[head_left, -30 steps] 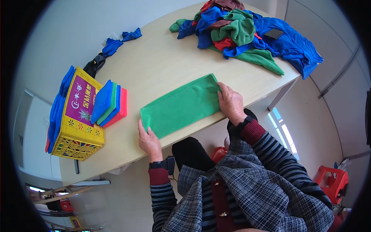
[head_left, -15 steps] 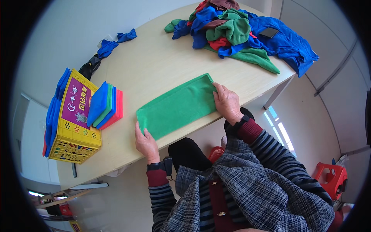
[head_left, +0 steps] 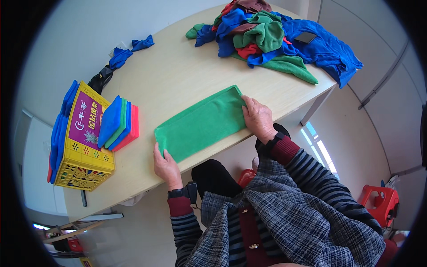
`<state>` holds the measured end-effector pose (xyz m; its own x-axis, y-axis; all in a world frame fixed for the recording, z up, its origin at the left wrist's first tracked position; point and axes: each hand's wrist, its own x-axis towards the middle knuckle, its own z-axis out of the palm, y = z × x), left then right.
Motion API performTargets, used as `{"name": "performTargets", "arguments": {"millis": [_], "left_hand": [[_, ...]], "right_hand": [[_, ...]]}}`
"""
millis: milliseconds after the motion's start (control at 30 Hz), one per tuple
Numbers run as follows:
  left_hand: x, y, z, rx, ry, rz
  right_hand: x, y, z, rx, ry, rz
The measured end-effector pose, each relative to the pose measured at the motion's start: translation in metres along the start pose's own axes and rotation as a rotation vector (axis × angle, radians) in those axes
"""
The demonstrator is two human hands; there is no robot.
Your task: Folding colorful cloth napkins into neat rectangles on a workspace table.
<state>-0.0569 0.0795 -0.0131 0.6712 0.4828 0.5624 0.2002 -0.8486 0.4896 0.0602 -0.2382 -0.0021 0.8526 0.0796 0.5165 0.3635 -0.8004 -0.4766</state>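
The left hand point(head_left: 165, 165) and right hand point(head_left: 258, 119) are pressing flat, unclenched, on the ends of the green cloth point(head_left: 202, 123), lying folded along the desk point(head_left: 178, 71) near edge. The cloth heap point(head_left: 275, 38) at the far corner is awaiting folding.

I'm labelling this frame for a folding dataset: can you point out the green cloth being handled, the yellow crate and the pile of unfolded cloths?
green cloth point(head_left: 200, 124), head view, middle of its flat top.
yellow crate point(head_left: 82, 171), head view, its lattice side wall.
pile of cloths point(head_left: 267, 33), head view, green cloth atop the heap.
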Motion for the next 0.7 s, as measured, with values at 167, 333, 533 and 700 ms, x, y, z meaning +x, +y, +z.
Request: {"name": "performTargets", "arguments": {"millis": [167, 333, 533, 700], "left_hand": [[-0.0002, -0.0039, 0.0018, -0.009, 0.02, 0.01], [-0.0005, -0.0014, 0.0013, -0.01, 0.013, -0.001], [-0.0009, -0.0013, 0.0016, -0.012, 0.023, 0.014], [-0.0008, -0.0023, 0.0015, -0.008, 0.02, 0.008]], "right_hand": [[-0.0003, 0.0002, 0.0003, 0.001, 0.002, -0.003], [0.0, 0.0001, 0.0004, 0.0, 0.002, -0.004], [-0.0009, 0.001, 0.0005, 0.011, 0.018, -0.014], [-0.0008, 0.0002, 0.0001, 0.014, 0.018, -0.018]]}}
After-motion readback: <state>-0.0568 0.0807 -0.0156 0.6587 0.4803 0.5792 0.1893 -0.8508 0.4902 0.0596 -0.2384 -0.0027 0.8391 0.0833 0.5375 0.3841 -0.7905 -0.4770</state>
